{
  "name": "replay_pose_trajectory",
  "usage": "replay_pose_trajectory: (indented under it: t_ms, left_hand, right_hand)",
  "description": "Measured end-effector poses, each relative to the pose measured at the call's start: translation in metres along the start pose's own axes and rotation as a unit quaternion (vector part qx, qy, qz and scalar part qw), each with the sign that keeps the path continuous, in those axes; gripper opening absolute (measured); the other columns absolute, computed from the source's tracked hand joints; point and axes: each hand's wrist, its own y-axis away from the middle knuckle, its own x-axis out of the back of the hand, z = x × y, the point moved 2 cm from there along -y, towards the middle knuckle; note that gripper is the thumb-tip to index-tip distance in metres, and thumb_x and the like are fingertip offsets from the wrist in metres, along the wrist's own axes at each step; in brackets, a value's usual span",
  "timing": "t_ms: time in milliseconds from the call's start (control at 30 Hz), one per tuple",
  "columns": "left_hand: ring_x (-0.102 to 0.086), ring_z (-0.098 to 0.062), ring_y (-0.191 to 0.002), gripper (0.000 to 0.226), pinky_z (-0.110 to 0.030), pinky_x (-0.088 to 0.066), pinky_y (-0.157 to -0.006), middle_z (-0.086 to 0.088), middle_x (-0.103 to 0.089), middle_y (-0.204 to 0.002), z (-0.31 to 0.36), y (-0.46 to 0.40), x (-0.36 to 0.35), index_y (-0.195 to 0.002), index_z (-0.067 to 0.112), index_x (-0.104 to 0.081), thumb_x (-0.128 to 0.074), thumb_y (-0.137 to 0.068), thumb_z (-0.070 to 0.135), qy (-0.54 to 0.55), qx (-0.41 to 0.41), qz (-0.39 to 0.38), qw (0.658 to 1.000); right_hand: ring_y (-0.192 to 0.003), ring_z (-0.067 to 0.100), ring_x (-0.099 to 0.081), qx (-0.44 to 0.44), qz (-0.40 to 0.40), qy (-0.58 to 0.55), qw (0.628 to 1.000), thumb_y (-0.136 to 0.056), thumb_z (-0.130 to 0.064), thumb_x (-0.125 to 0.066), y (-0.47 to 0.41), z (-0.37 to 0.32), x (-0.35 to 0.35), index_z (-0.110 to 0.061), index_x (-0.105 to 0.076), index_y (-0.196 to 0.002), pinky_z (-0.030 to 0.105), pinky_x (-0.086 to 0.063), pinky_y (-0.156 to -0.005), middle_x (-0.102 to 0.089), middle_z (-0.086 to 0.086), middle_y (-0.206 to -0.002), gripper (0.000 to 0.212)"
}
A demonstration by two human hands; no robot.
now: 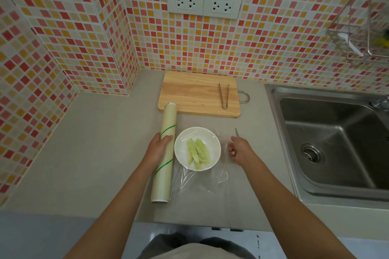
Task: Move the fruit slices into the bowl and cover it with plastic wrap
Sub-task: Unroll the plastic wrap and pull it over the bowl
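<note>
already in the white bowl (197, 148) on the worktop (94, 153), fruit slices (198, 152) (film (202, 183) stretched above), left hand (158, 149) clamped on the roll (165, 153) to anchor it, right hand (239, 150) closed on a knife (237, 132) for cutting.

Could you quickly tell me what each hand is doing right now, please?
Left hand: closed around the plastic wrap roll.
Right hand: closed, holding a small knife.

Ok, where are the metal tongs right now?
The metal tongs lie on the right part of the wooden cutting board against the tiled wall, behind the white bowl and left of the steel sink.
</note>
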Motion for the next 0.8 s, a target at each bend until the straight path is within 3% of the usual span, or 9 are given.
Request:
replay_pose_trajectory:
  t_ms: [100,167,233,333,433,567,667,800]
  left_hand:
    - [-0.060,-0.015,-0.076,0.027,-0.028,-0.046,-0.060,-0.004,-0.063,-0.096,0.001,-0.001,-0.001,-0.114,0.011,-0.056,-0.055,-0.092,0.025,-0.006,-0.007,0.002,1.000]
    - [-0.059,-0.013,-0.072,0.023,-0.027,-0.045,-0.057,0.000,-0.062,-0.089,0.002,0.000,-0.003,-0.112,0.012,-0.056,-0.054,-0.092,0.024,-0.007,-0.010,0.001,1.000]
    - [-0.060,-0.014,-0.071,0.024,-0.027,-0.045,-0.056,0.001,-0.061,-0.088,0.001,0.000,-0.003,-0.113,0.011,-0.056,-0.054,-0.092,0.024,-0.007,-0.012,0.001,1.000]
    - [-0.061,-0.017,-0.077,0.029,-0.029,-0.047,-0.062,-0.001,-0.063,-0.093,-0.002,-0.002,-0.002,-0.116,0.011,-0.056,-0.055,-0.091,0.026,-0.006,-0.007,0.000,1.000]
    - [-0.061,-0.018,-0.083,0.031,-0.031,-0.049,-0.069,-0.003,-0.063,-0.099,-0.003,-0.004,-0.002,-0.118,0.011,-0.056,-0.055,-0.091,0.027,-0.005,-0.005,0.003,1.000]
    - [-0.060,-0.020,-0.087,0.031,-0.033,-0.048,-0.072,-0.004,-0.062,-0.102,-0.002,-0.006,-0.004,-0.117,0.011,-0.055,-0.053,-0.091,0.028,-0.014,-0.007,0.006,1.000]
    - [-0.060,-0.023,-0.091,0.032,-0.035,-0.047,-0.077,-0.006,-0.062,-0.106,-0.003,-0.009,-0.004,-0.117,0.011,-0.055,-0.053,-0.091,0.030,-0.027,-0.010,0.013,1.000]
    - [-0.061,-0.020,-0.088,0.032,-0.031,-0.046,-0.069,-0.005,-0.064,-0.105,-0.006,-0.012,-0.003,-0.114,0.012,-0.057,-0.054,-0.091,0.036,-0.046,-0.020,0.013,0.999]
  right_hand:
    - [-0.070,0.028,-0.057,0.162,0.131,0.100,0.973,-0.096,-0.019,-0.041,0.001,-0.004,-0.001,-0.005,-0.061,-0.093,0.031,-0.044,-0.061,-0.061,0.010,-0.080,0.025]
    - [-0.078,0.024,-0.060,0.288,0.097,0.032,0.952,-0.095,-0.013,-0.039,0.018,-0.006,-0.009,-0.009,-0.064,-0.092,0.033,-0.047,-0.073,-0.064,0.005,-0.080,0.026]
    - [-0.077,0.017,-0.062,0.336,0.007,-0.013,0.942,-0.099,-0.012,-0.039,0.034,-0.001,-0.020,-0.009,-0.066,-0.094,0.025,-0.049,-0.074,-0.065,0.004,-0.080,0.028]
    - [-0.094,0.018,-0.067,0.291,-0.091,-0.036,0.952,-0.100,-0.018,-0.044,0.035,0.016,-0.033,-0.004,-0.066,-0.111,0.026,-0.052,-0.085,-0.070,0.009,-0.102,0.029]
    - [-0.110,0.021,-0.064,0.258,-0.107,-0.072,0.957,-0.099,-0.017,-0.047,0.031,0.028,-0.037,-0.003,-0.062,-0.122,0.034,-0.050,-0.098,-0.068,0.009,-0.116,0.030]
    - [-0.119,0.021,-0.060,0.234,-0.123,-0.086,0.961,-0.098,-0.020,-0.049,0.026,0.032,-0.041,-0.011,-0.064,-0.121,0.042,-0.045,-0.106,-0.066,0.006,-0.124,0.029]
    - [-0.117,0.024,-0.060,0.215,-0.150,-0.105,0.959,-0.098,-0.019,-0.049,0.027,0.036,-0.042,-0.012,-0.060,-0.127,0.042,-0.048,-0.100,-0.064,0.007,-0.127,0.032]
    - [-0.109,0.024,-0.061,0.221,-0.143,-0.086,0.961,-0.101,-0.022,-0.041,0.029,0.041,-0.043,-0.017,-0.063,-0.121,0.037,-0.051,-0.091,-0.066,0.006,-0.117,0.030]
